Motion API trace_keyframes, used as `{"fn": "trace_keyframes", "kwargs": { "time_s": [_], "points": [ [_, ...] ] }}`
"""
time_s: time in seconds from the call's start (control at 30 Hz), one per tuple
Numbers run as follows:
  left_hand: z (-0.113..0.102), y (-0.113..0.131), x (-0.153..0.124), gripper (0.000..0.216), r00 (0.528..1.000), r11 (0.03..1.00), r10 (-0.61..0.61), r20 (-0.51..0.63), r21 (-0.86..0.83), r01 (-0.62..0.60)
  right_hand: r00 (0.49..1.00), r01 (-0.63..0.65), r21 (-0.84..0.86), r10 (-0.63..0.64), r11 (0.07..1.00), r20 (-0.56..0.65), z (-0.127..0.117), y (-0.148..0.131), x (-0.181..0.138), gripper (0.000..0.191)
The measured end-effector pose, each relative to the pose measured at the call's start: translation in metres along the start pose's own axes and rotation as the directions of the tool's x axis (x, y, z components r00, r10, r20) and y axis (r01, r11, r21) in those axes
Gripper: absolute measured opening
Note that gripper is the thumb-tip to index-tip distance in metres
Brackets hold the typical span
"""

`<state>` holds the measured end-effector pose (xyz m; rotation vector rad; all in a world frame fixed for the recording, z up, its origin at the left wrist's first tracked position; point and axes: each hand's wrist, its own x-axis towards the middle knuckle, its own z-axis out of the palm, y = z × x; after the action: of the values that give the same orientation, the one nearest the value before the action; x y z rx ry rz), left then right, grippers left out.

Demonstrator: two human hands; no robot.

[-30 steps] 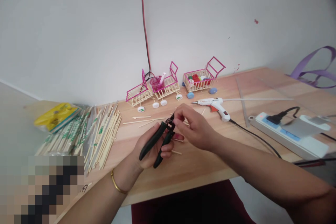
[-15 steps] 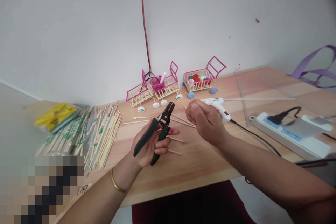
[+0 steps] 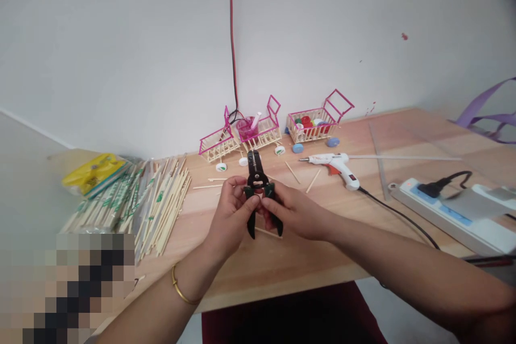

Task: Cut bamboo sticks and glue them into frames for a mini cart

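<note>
Both my hands grip a pair of wire strippers (image 3: 258, 178) with dark green handles, the black jaws pointing away from me. My left hand (image 3: 233, 215) is closed on the left handle, thumb on top. Closed round the right handle, my right hand (image 3: 296, 209) has its thumb near the left one. The jaws look closed or nearly so. Beneath the tool, a short wooden stick (image 3: 268, 232) lies on the table (image 3: 258, 271). Other cut sticks (image 3: 293, 172) are scattered just beyond my hands.
Three small stick carts (image 3: 312, 124) with magenta rims and bottle-cap wheels stand along the wall. A white glue gun (image 3: 334, 165) lies at right, its cord trailing past a power strip (image 3: 447, 215). Bundled sticks (image 3: 169, 209) and a yellow packet (image 3: 93, 173) lie at left.
My right hand has come down and left from above the table onto the right handle. The strippers have turned more upright, and their handles have drawn closer together.
</note>
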<state>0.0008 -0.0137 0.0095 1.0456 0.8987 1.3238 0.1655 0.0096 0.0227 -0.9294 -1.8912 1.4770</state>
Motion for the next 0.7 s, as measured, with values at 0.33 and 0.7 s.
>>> {"fn": "trace_keyframes", "kwargs": {
  "time_s": [0.33,0.7],
  "points": [
    [0.009,0.003,-0.010,0.034,0.966,0.976,-0.207,0.155,0.106,0.192,1.000,-0.028,0.305,0.027,0.952,0.008,0.014,0.001,-0.004,0.030],
    [0.004,-0.002,-0.013,0.034,0.967,0.966,-0.207,0.150,0.191,0.177,0.998,0.015,0.261,-0.028,0.965,0.047,0.009,0.008,-0.002,0.032]
  ]
}}
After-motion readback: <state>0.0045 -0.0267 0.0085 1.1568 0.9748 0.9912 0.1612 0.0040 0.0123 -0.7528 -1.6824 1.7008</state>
